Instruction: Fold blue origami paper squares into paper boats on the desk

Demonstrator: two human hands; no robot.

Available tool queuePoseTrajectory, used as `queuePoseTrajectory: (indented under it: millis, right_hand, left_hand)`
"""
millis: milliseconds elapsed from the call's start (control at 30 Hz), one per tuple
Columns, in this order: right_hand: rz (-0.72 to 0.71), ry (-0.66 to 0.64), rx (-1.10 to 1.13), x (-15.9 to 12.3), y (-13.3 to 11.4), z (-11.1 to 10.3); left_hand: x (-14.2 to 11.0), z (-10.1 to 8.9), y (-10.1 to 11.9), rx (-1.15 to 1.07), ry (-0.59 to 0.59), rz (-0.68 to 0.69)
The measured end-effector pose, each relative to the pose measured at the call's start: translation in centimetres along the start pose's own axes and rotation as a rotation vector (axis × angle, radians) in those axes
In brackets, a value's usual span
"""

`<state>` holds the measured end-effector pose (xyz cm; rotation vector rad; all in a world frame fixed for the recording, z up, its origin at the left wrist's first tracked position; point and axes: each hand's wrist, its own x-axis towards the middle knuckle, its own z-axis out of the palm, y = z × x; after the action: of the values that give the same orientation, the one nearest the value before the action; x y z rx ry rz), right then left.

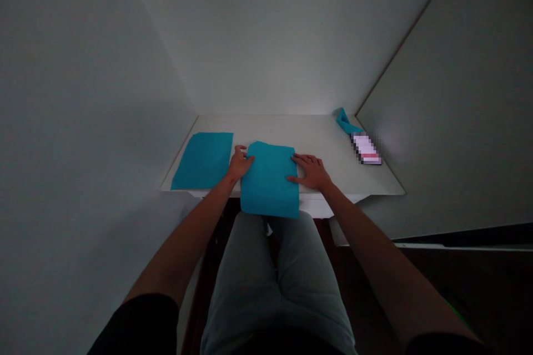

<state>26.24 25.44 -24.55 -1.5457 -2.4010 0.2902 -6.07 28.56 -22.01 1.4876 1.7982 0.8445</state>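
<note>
A blue sheet (270, 180) lies in front of me, its near end reaching past the table's front edge over my lap. Whether it is paper or cloth I cannot tell. At its left edge is my left hand (240, 165), with the thumb on top and the other fingers curled in at the edge. My right hand (311, 172) rests with fingers spread, fingertips and thumb touching the sheet's right edge. To the left, a second blue sheet (204, 161) lies flat on the white table (275, 128), beside my left hand.
At the back right corner lies a folded blue strip (343, 122). A phone (367, 148) with a lit, blurred screen touches it near the table's right edge. Walls (266, 39) enclose the table at the back and on both sides.
</note>
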Motion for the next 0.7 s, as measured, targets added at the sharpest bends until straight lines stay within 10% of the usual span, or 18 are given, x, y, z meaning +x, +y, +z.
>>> queuePoseTrajectory:
  millis: [367, 467, 700]
  right_hand:
    - [0.031, 0.062, 0.037, 0.1, 0.1, 0.3]
    - [0.038, 0.077, 0.038, 0.0, 0.1, 0.3]
    - [0.039, 0.059, 0.036, 0.0, 0.3, 0.5]
  left_hand:
    - [3.7, -16.8, -0.7, 0.64, 0.342, 0.075]
    - [1.8, -15.6, -1.6, 0.811, 0.43, 0.089]
    - [-1.4, -8.1, -5.6, 0.819, 0.1, 0.054]
